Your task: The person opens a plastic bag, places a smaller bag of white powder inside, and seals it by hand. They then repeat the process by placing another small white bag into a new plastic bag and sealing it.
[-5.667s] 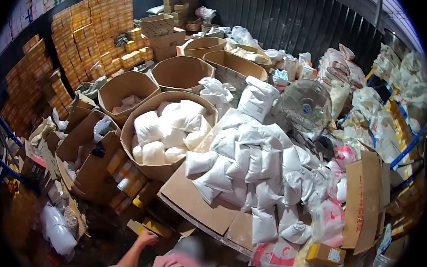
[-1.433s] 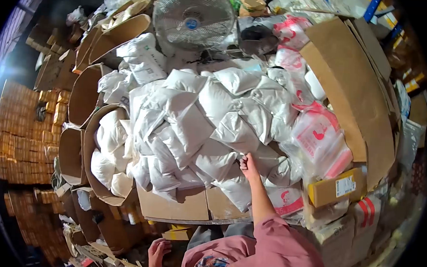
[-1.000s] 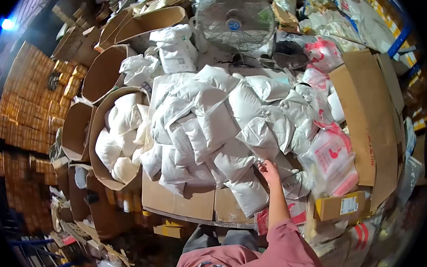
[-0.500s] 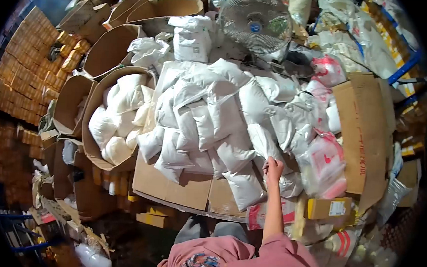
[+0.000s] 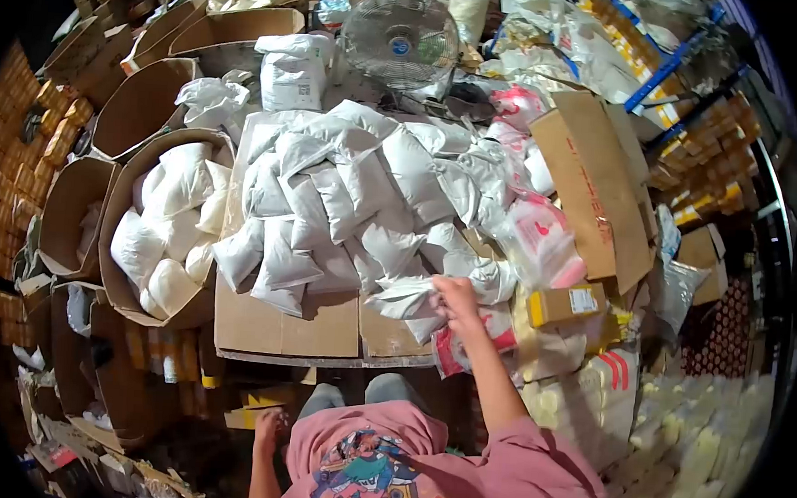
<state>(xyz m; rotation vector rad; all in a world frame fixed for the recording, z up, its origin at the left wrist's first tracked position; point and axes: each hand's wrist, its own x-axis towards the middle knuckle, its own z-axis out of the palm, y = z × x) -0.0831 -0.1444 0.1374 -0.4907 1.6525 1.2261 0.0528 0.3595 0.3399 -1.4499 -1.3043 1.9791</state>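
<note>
The largest thing ahead is the surface (image 5: 287,360), its front part lined with flat cardboard (image 5: 286,332), and most of it lies under a heap of white bags (image 5: 357,187), stacked loosely and overlapping. To its left stands a big carton (image 5: 127,182) holding more white bags, rounder and slightly creamier; to the right leans a tall cardboard sheet (image 5: 592,192), and behind the heap is a fan (image 5: 399,46). Smaller are the clear plastic packs (image 5: 546,231) with red print, between heap and sheet, and the brown box (image 5: 567,304) near the front right corner. At the heap's front edge, against its neighbours, is the white bag (image 5: 403,298) being handled, with its creased end drawn toward the right hand (image 5: 456,301). That hand's grip is closed around this end, knuckles up, the arm reaching forward. The left hand (image 5: 269,428) hangs low beside the body, apart from the bags; it is too dim to tell how its fingers stand. Handling the bag well probably calls for gathering plenty of film rather than a thin corner, which could stretch or tear, and for a slow, even pull. The bags around it look free to slide, so a second hand under the filled part would steady the load.
</note>
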